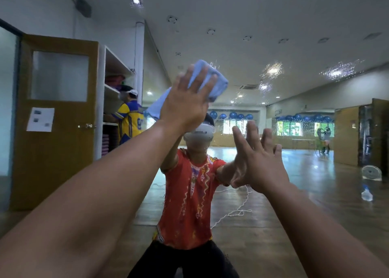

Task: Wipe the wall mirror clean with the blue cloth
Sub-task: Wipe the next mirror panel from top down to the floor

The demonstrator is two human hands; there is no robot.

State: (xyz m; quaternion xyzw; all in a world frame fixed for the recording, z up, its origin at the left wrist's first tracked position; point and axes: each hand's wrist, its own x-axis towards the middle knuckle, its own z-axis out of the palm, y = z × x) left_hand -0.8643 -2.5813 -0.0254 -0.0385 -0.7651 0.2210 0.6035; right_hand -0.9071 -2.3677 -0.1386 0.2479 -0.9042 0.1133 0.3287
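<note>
The wall mirror (pixel 284 100) fills most of the view from the white pillar rightward, speckled with water droplets at upper right. My left hand (pixel 187 100) presses the folded blue cloth (pixel 212 81) flat against the glass above head height, fingers straight and spread over it; a loose end of the cloth hangs down to the left. My right hand (pixel 259 157) lies flat on the mirror lower right, fingers straight and spread, holding nothing. My own reflection in a red patterned shirt (pixel 189 193) stands behind both arms.
A brown door (pixel 54 151) with a paper notice and white shelves (pixel 111 100) stand left of the mirror. Reflected: a person in a yellow and blue shirt (pixel 129 119), a spray bottle (pixel 366 193) on the wooden floor, a fan (pixel 371 172), a white cord.
</note>
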